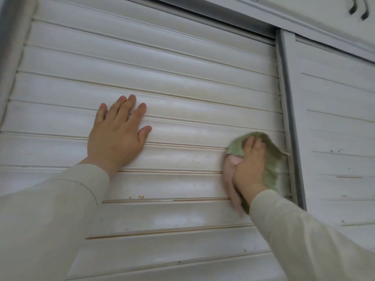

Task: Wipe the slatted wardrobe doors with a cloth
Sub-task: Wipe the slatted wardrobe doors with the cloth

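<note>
A white slatted wardrobe door (172,78) fills most of the view. My left hand (115,134) lies flat on its slats with the fingers straight and spread. Near the door's right edge, my right hand (250,167) presses a green and pink cloth (271,169) against the slats, fingers curled into the bunched fabric. The cloth bulges out above and to the right of the hand, and a pink fold hangs below the wrist. A second slatted door (336,138) stands to the right, behind a grey vertical frame strip (288,110).
Small brown specks (137,197) mark a slat below my left forearm. The wardrobe's top rail (223,15) runs across the top. Two dark metal hooks (359,9) hang at the upper right. A grey edge (10,57) borders the door on the left.
</note>
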The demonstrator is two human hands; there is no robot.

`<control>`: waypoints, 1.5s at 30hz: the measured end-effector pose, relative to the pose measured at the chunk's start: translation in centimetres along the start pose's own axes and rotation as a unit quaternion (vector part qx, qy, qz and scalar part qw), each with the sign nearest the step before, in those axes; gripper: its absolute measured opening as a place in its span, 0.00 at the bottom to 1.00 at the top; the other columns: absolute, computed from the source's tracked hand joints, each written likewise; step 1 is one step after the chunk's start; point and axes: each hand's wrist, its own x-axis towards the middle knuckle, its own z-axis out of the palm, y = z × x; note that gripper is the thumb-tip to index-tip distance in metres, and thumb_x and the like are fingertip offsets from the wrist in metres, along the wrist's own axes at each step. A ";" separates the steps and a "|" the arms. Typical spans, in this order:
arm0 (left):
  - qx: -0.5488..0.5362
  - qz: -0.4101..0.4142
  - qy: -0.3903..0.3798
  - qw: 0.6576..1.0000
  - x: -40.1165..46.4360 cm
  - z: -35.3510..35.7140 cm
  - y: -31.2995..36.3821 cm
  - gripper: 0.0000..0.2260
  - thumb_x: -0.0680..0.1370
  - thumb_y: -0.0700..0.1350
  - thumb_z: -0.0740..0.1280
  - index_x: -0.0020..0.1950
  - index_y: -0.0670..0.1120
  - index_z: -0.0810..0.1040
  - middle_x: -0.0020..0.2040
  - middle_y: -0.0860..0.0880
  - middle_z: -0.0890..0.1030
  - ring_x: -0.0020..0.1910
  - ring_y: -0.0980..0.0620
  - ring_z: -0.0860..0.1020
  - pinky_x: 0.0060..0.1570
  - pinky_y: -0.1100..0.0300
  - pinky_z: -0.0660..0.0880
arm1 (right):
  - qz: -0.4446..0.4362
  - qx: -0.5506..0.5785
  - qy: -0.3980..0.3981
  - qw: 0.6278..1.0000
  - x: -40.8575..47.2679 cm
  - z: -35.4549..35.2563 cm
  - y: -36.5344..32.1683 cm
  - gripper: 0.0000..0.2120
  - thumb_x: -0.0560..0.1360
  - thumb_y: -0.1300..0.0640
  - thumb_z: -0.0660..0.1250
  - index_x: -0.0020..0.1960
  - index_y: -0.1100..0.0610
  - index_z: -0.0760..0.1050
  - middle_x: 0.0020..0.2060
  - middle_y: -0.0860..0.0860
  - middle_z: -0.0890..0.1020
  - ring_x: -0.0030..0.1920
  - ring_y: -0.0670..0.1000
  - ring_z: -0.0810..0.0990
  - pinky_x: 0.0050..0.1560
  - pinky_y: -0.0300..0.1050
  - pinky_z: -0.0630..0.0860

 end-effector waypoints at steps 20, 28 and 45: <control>-0.013 0.009 0.033 0.999 -0.1 0.4 0.3 0.27 0.80 0.59 0.52 0.76 0.50 0.66 0.77 0.45 0.64 0.77 0.44 0.60 0.74 0.40 0.55 | -0.030 0.035 0.110 0.993 -0.2 -0.9 4.2 0.30 0.64 0.48 0.48 0.51 0.68 0.74 0.52 0.66 0.76 0.52 0.67 0.74 0.56 0.59 0.67; -0.024 0.009 0.035 0.999 -0.2 0.2 0.3 0.27 0.80 0.59 0.53 0.76 0.49 0.66 0.77 0.44 0.65 0.76 0.43 0.60 0.74 0.40 0.54 | -0.161 0.084 0.135 0.974 -2.1 -0.7 1.4 0.13 0.75 0.57 0.60 0.55 0.62 0.76 0.54 0.59 0.78 0.57 0.60 0.74 0.64 0.52 0.66; -0.021 0.007 0.036 0.999 -0.1 0.5 0.9 0.24 0.82 0.56 0.58 0.76 0.49 0.66 0.77 0.44 0.64 0.77 0.43 0.60 0.74 0.39 0.54 | -0.170 0.119 0.147 0.967 -2.5 -0.8 -1.9 0.16 0.71 0.55 0.57 0.45 0.64 0.78 0.44 0.62 0.79 0.47 0.63 0.78 0.54 0.52 0.68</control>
